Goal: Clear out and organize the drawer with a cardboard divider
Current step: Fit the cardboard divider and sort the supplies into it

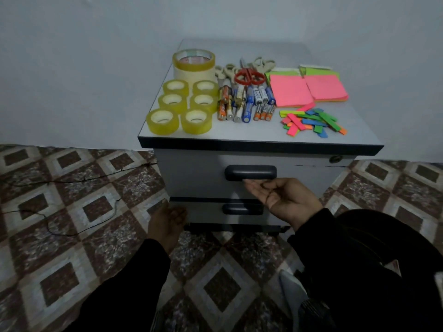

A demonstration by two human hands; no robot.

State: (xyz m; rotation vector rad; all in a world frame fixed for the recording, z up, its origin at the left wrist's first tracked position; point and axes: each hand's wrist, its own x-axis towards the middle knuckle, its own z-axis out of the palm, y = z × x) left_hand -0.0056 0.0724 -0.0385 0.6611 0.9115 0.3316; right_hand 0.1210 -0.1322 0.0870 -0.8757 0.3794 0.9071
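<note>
Nearest the camera, two dark sleeves are seen reaching forward over a patterned tile floor (pixel 72 212). The left hand (pixel 167 221) is held low beside the cabinet's lower left corner, fingers loosely curled and holding nothing; whether it touches the cabinet cannot be told. The right hand (pixel 280 197) is turned palm up just under the top drawer's handle (pixel 250 172), fingers relaxed and apart, their tips at the handle's lower edge but not yet curled round it.

The drawer (pixel 191 173) is shut, flush in a small grey cabinet, with a second shut drawer (pixel 203 212) below it and a lock (pixel 335 159) at the upper right.

On the cabinet top (pixel 359 137), things are laid out in sorted groups: six small tape rolls (pixel 182 107) in two columns at the left, two large rolls (pixel 193 65) stacked behind them; batteries (pixel 247 101) in rows at the middle, scissors (pixel 249 73) behind them; loose coloured tabs (pixel 311 122) at the right front, pink and green sticky notes (pixel 309 87) behind.

No cardboard divider is in view. Judging by this, the clearing out and sorting appear done, while the divider and the return of the things to the drawer appear left. The likely next step is opening the drawer.
</note>
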